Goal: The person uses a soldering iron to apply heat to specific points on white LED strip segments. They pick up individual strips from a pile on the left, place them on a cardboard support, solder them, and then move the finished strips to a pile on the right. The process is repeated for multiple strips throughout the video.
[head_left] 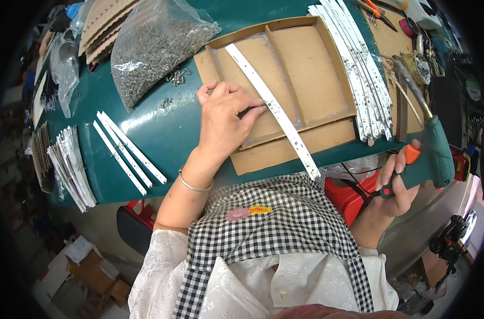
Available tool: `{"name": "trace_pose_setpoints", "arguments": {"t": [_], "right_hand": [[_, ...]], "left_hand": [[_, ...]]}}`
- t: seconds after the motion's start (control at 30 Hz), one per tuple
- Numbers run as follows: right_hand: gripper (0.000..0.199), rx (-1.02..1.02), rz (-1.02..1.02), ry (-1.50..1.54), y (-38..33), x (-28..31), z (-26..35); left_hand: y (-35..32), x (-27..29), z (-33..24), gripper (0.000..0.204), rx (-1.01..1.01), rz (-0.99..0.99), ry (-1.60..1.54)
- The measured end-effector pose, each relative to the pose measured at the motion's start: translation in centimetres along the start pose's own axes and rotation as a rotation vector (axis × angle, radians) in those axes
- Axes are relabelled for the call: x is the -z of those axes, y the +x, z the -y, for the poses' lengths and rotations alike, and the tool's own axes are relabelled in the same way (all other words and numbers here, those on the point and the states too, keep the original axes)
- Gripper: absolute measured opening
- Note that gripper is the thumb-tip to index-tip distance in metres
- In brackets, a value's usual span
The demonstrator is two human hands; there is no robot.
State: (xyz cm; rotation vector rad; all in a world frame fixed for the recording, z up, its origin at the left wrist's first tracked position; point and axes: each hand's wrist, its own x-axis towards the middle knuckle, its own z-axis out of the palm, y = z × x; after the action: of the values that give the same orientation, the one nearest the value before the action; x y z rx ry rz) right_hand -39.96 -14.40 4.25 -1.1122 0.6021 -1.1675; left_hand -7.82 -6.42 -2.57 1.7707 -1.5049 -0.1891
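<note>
A white circuit-board strip (pixel 276 109) with small parts along it lies slanted across a shallow cardboard tray (pixel 337 69), its near end past the tray's front. My left hand (pixel 228 114) is closed in a pinch at the strip's left edge. Something tiny and dark shows at those fingertips, too small to name. At the right, my right hand (pixel 395 183) is wrapped round a pistol-shaped green tool (pixel 438 154) with an orange trigger. From the tool, a metal shaft points up and away, clear of the strip.
Stacked white strips (pixel 359 74) lie along the tray's right side. Three strips (pixel 126 151) and a bundle (pixel 72 167) are at the left. A clear bag (pixel 157 50) of small metal pieces stands behind, some pieces spilled beside it. Orange-handled pliers (pixel 377 10) lie far right.
</note>
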Motion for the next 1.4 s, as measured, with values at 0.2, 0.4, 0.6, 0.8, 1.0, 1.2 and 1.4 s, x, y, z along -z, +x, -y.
{"name": "trace_pose_setpoints", "arguments": {"t": [0.2, 0.4, 0.6, 0.8, 1.0, 1.2, 1.4], "right_hand": [[0.067, 0.18, -0.159, -0.23, 0.4, 1.9, 0.6], [0.058, 0.218, -0.387, -0.609, 2.2, 6.0, -0.8], [0.028, 0.294, -0.375, -1.093, 4.3, 9.0, -3.1], [0.043, 0.19, -0.317, -1.14, 5.6, 7.3, -3.7], [0.038, 0.174, -0.249, -1.258, 6.2, 7.5, -5.9], [0.037, 0.058, -0.226, -1.215, 7.0, 10.2, -6.2], [0.051, 0.05, -0.229, -0.786, 8.2, 11.0, -5.7]], "left_hand": [[0.3, 3.1, -0.9, 0.017, -0.112, 0.047, 0.149], [0.6, 2.6, -6.2, 0.03, -0.388, 0.329, -0.019], [2.0, 0.8, -8.4, 0.031, -0.571, 0.59, 0.082], [1.4, 2.3, -9.6, 0.029, -0.68, 0.598, 0.177], [-1.2, 10.0, -10.0, 0.029, -0.585, 0.535, 0.321], [-4.5, 18.6, -5.9, 0.021, -0.16, 0.35, 0.577], [-8.8, 19.9, 0.6, 0.021, 0.073, 0.457, 0.608]]}}
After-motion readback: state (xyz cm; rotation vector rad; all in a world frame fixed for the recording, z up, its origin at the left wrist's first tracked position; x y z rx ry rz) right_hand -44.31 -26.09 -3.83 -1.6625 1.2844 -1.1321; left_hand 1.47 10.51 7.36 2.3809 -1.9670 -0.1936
